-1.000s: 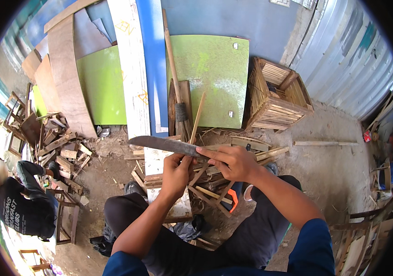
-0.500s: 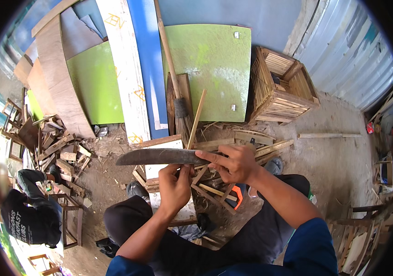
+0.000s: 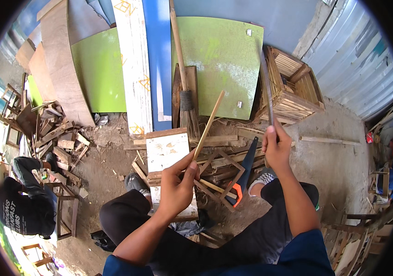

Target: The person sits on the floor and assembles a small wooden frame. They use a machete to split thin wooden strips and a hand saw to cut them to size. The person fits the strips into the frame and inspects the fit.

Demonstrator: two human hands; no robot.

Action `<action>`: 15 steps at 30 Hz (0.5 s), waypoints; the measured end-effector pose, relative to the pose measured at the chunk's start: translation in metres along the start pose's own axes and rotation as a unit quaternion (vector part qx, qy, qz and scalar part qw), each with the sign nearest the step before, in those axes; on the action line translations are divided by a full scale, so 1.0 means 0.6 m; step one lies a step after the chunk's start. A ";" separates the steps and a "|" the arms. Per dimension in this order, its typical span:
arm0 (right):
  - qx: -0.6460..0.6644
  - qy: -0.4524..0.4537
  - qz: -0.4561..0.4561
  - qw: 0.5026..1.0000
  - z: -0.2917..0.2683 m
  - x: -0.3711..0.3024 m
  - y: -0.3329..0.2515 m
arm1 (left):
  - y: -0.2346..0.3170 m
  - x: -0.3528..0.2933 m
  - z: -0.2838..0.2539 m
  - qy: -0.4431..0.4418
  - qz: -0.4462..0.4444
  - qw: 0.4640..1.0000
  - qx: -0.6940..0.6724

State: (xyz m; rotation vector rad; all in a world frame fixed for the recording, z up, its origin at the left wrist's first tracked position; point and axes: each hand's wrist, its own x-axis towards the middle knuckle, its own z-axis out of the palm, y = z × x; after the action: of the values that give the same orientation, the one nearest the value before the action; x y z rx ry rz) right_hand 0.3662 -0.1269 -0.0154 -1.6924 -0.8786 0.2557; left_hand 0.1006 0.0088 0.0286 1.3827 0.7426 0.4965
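Observation:
My left hand [image 3: 178,186] is closed round the lower end of a thin wooden stick [image 3: 210,120], which slants up and to the right. Off to the right, my right hand [image 3: 277,146] grips a machete [image 3: 266,83] by its handle. The blade points upward, seen nearly edge-on, in front of the green panel and the slatted crate. Between my knees stands a low wooden bench [image 3: 167,149] with a white, scuffed top, just beyond my left hand. A handsaw [image 3: 249,161] with an orange and black handle rests among wood pieces by my right foot.
A broom [image 3: 185,99] leans against boards and a green panel [image 3: 224,64]. The slatted wooden crate [image 3: 293,89] stands at the far right. Scrap wood [image 3: 63,142] is heaped at the left, near a seated person [image 3: 24,207]. A wooden strip [image 3: 330,140] lies on the floor at right.
The machete has swung from lying level across the stick to upright, away to the right with my right hand. The stick stays in my left hand, its upper end now farther right.

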 end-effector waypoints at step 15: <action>-0.137 -0.177 -0.261 0.939 0.047 -0.059 -0.059 | -0.009 0.030 0.040 -0.115 -0.109 0.959 -0.234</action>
State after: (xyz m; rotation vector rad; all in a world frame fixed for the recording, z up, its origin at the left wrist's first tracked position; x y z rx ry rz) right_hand 0.3104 -0.1275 -0.0019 -1.6154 -1.6615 0.0745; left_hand 0.1293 0.0042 0.0207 0.8832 0.5349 0.3045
